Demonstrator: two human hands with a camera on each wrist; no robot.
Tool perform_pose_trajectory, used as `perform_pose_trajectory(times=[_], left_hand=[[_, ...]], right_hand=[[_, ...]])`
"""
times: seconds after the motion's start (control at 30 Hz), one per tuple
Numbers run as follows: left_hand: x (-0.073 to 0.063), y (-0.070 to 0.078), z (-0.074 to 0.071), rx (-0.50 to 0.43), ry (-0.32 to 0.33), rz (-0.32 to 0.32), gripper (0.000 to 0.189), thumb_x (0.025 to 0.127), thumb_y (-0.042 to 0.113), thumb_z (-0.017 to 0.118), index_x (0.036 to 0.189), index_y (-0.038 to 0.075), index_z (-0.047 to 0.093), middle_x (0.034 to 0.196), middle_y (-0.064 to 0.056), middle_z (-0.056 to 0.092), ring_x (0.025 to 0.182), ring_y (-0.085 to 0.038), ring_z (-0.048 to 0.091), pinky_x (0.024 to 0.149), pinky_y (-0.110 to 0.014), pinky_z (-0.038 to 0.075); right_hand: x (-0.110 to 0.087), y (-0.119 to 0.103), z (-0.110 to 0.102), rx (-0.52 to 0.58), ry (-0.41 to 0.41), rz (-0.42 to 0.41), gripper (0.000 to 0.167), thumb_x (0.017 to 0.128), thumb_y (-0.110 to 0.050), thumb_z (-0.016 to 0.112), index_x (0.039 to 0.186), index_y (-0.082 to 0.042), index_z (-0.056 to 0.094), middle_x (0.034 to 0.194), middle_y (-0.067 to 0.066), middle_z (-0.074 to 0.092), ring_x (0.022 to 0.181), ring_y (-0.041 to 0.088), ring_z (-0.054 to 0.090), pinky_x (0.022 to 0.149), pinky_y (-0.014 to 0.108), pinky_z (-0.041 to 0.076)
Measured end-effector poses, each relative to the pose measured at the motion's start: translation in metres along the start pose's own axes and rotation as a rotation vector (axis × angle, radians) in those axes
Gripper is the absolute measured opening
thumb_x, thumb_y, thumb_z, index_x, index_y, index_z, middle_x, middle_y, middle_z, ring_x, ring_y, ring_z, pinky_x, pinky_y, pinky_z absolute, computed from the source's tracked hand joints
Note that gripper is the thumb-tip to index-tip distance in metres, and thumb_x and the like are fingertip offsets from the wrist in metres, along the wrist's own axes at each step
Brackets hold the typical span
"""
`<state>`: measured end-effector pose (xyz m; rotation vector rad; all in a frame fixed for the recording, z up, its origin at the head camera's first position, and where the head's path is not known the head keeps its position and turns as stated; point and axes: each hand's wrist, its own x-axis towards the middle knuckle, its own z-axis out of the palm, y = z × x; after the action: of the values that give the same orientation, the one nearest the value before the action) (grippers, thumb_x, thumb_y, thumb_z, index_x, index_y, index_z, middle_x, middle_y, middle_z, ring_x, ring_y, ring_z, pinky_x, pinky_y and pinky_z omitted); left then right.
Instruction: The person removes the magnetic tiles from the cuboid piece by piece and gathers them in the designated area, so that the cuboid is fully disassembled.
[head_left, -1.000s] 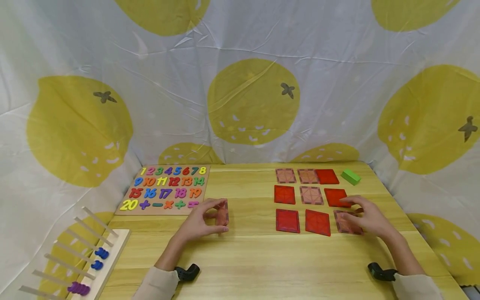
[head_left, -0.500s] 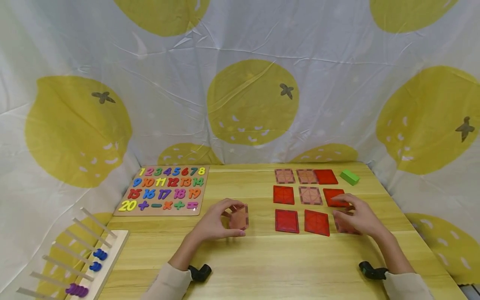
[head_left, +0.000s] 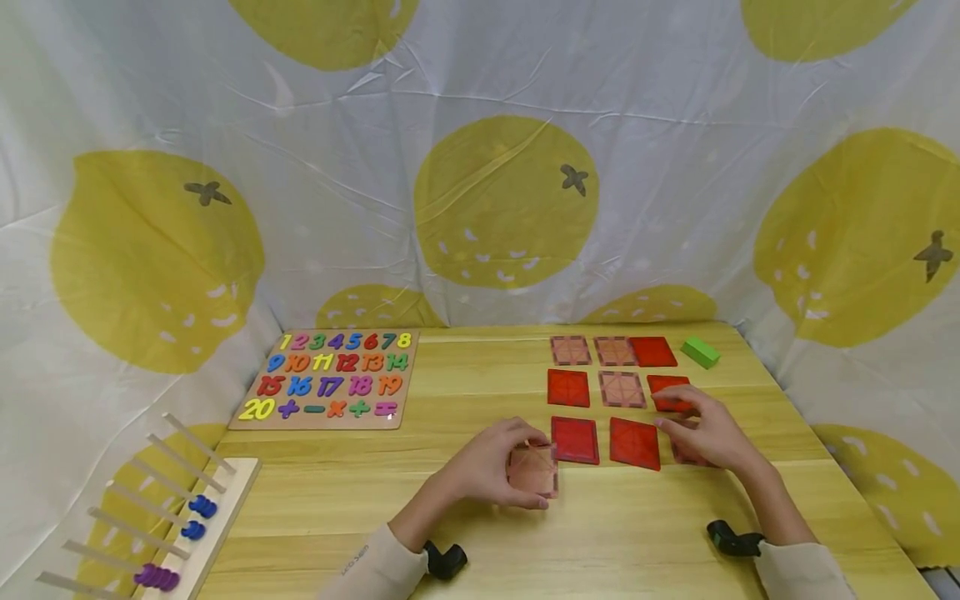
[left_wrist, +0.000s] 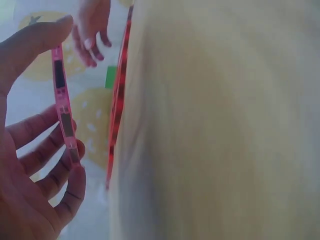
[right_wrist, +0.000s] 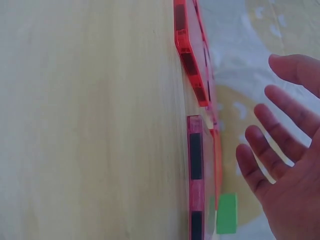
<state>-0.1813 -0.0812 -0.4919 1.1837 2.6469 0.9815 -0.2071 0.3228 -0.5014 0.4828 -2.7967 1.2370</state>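
My left hand [head_left: 491,467] grips a translucent pink square magnetic tile [head_left: 534,472] by opposite edges, thumb on one side and fingers on the other. In the left wrist view the pink tile [left_wrist: 65,110] shows edge-on, with dark magnets along its rim. It is just in front of a red tile [head_left: 575,440] in the nearest row. My right hand [head_left: 708,429] hovers with fingers relaxed and nothing in them, over a pink tile [head_left: 686,448] that it partly hides. In the right wrist view the fingers [right_wrist: 272,135] are spread beside that pink tile [right_wrist: 196,170].
Red and pink tiles lie in three rows, including a middle pink tile [head_left: 622,389]. A green block [head_left: 701,352] sits at the back right. A number board [head_left: 326,379] lies back left, and a peg stand with beads [head_left: 217,517] at the left edge. A lemon-print curtain [head_left: 337,167] hangs behind.
My left hand has carried the pink tile rightward and nearer to me, up to the front row, turning its face more into view. The right hand has shifted slightly left.
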Motion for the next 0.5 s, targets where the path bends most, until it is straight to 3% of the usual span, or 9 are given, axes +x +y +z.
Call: perform_pose_trajectory(times=[0.17, 0.37, 0.5], left_hand=[[0.01, 0.015, 0.015, 0.055, -0.051, 0.014, 0.075, 0.072, 0.056, 0.087, 0.135, 0.024, 0.062, 0.123, 0.007, 0.062, 0.111, -0.008, 0.056, 0.093, -0.019, 0.052], [0.02, 0.031, 0.03, 0.132, -0.14, 0.004, 0.073, 0.072, 0.05, 0.086, 0.134, 0.021, 0.063, 0.123, 0.007, 0.062, 0.109, -0.005, 0.054, 0.092, -0.015, 0.05], [0.023, 0.039, 0.04, 0.192, -0.165, -0.019, 0.072, 0.071, 0.051, 0.086, 0.133, 0.021, 0.064, 0.122, 0.008, 0.063, 0.109, -0.004, 0.053, 0.094, -0.016, 0.05]], right_hand=[[0.002, -0.003, 0.001, -0.008, 0.001, -0.007, 0.04, 0.097, -0.024, 0.074, 0.131, -0.005, 0.065, 0.13, 0.015, 0.063, 0.105, 0.033, 0.071, 0.088, 0.031, 0.06], [0.002, -0.006, 0.002, 0.002, -0.008, -0.015, 0.039, 0.096, -0.019, 0.074, 0.131, -0.005, 0.065, 0.13, 0.016, 0.064, 0.103, 0.031, 0.072, 0.088, 0.041, 0.062], [0.003, -0.007, 0.003, -0.008, -0.004, -0.019, 0.039, 0.096, -0.017, 0.074, 0.132, -0.006, 0.065, 0.131, 0.017, 0.064, 0.104, 0.033, 0.07, 0.088, 0.046, 0.062]])
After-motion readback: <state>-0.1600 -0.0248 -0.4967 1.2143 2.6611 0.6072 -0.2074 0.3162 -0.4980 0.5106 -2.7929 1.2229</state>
